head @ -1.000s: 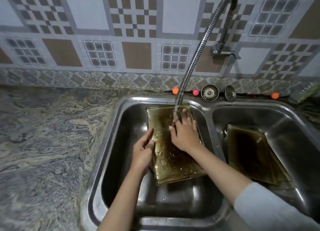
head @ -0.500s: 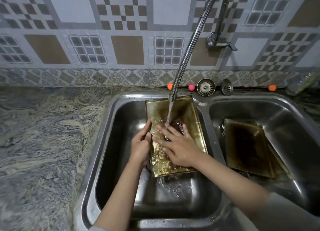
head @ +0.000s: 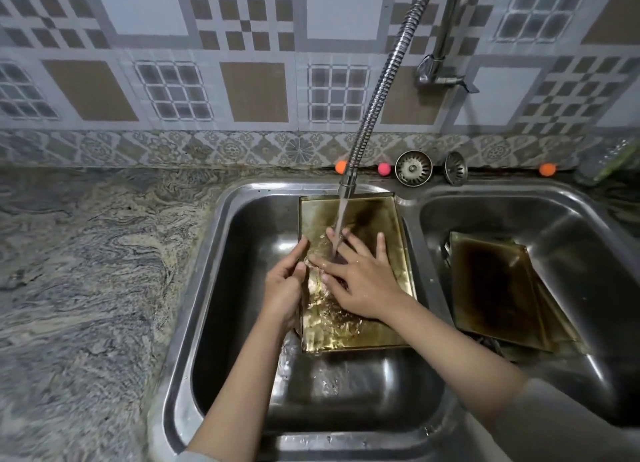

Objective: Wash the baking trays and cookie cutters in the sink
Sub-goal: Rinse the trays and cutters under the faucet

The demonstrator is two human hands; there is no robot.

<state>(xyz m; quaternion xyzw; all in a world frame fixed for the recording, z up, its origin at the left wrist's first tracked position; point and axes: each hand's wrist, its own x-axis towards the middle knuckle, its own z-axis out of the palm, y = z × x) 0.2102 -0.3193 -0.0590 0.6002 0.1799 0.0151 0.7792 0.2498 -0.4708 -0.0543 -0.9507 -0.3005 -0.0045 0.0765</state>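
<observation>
A gold baking tray (head: 388, 219) leans tilted in the left basin of the steel double sink (head: 207, 288). Water runs from the flexible tap (head: 377, 91) onto it. My left hand (head: 284, 288) grips the tray's left edge. My right hand (head: 363, 274) lies flat on the tray with fingers spread, under the stream. In the right basin lie two stained trays (head: 495, 288), stacked and tilted. No cookie cutters can be made out.
A marbled stone counter (head: 86, 288) stretches to the left. Two metal sink strainers (head: 414, 168) and small orange and pink balls (head: 341, 166) sit on the ledge behind the basins. Patterned tiles cover the wall. A tap valve (head: 440, 74) sticks out of the wall.
My right hand slid down and left across the tray, then spread its fingers under the stream. The left hand kept its grip on the tray's edge. The camera moved closer.
</observation>
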